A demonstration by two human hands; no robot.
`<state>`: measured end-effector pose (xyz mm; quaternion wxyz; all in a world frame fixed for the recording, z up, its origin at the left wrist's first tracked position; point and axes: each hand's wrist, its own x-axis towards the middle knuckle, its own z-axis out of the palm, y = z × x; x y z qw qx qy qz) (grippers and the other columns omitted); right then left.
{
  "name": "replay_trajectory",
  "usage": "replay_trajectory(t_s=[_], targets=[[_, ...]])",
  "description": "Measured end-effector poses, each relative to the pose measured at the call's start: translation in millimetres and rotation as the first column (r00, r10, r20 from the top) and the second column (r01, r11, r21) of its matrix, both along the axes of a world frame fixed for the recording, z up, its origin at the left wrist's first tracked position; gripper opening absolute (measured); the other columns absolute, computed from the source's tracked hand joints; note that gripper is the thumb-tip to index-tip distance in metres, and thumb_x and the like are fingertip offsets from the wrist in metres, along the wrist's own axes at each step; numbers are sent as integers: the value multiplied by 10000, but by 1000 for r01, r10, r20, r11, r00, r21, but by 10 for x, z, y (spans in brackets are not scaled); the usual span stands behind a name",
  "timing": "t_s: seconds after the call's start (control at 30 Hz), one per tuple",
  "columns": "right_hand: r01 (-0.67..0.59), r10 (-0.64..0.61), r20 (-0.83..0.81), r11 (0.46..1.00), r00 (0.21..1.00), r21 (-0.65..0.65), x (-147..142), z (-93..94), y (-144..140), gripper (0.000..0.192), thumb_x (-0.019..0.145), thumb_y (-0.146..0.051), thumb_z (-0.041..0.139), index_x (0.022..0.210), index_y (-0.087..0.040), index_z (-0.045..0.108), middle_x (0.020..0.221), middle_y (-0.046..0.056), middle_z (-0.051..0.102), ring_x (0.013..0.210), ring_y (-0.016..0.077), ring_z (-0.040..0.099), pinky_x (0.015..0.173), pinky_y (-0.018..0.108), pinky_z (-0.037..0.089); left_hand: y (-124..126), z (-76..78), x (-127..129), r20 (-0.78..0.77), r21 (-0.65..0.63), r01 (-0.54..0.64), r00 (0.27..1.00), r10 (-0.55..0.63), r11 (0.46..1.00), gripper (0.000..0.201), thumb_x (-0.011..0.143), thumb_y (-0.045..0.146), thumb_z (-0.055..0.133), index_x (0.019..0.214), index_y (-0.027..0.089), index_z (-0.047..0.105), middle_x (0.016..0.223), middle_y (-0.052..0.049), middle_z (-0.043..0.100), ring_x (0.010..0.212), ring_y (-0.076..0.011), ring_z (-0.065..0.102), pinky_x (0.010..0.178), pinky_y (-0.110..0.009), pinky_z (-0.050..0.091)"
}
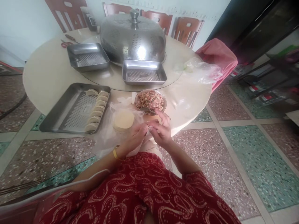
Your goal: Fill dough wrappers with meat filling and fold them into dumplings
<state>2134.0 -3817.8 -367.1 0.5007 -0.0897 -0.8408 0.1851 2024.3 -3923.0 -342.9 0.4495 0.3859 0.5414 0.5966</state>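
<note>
Round table's edge: left hand [135,137] and right hand [161,129] grip a pale, partly hidden dumpling [153,119].

the person wore a deep red garment [144,193] printed all over with pale, looping swirl outlines, covering the lap and body at the bottom of the view. both forearms were bare, with no sleeves reaching them. a gold-coloured bangle [116,154] circled the left wrist. the right wrist carried nothing.
</note>
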Motion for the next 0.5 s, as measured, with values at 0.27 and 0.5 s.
replay_trajectory(t_s=[0.27,0.5], targets=[[-98,93,-34,975,995,-198,-35,-51,0,122,967,-283,509,958,-249,626,1378,113,533,1300,279,543,1025,507,537,14,-78,-110,-130,101,34,991,-21,994,534,978,551,407,1424,269,493,1505,-65,481,1405,-222,428,1184,-377,347],[-230,185,-157,910,970,-346,-99,-35,-40,85,1000,-257,456,1009,-257,541,1047,69,674,1175,219,634,953,443,571,-62,90,-277,-170,104,-127,975,143,986,315,919,437,584,1124,204,640,1173,-73,658,1070,-187,617,958,-315,494]])
